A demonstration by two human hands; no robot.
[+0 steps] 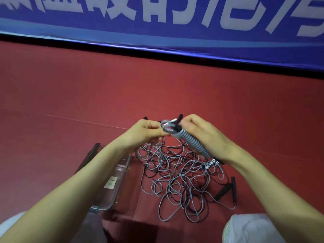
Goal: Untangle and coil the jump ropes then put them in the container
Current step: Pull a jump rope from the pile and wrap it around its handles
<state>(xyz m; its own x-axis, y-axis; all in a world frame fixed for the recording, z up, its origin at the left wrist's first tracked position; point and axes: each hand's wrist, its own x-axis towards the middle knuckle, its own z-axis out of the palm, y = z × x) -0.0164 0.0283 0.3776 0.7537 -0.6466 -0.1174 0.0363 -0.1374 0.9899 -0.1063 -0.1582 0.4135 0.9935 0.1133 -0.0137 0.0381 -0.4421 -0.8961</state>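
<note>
Right hand (205,135) grips the coil (192,142), cord wound round its handles and raised off the floor (157,88) so the left hand (145,132) can pinch the loose end. The tangle (175,174) lies below, beside the container (121,178), likely placed within easy reach.

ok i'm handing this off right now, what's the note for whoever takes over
Right hand grips a bundle of grey cord wound in a tight spiral. Left hand pinches the cord at the bundle's top.
The tangle lies on the floor under the hands, with two black handles at its right edge. The container sits left of it; no rope shows in the part in view.
Done: one rope nearly wrapped.
Left: secure its end, put it in the container, then untangle and coil the rest.
</note>
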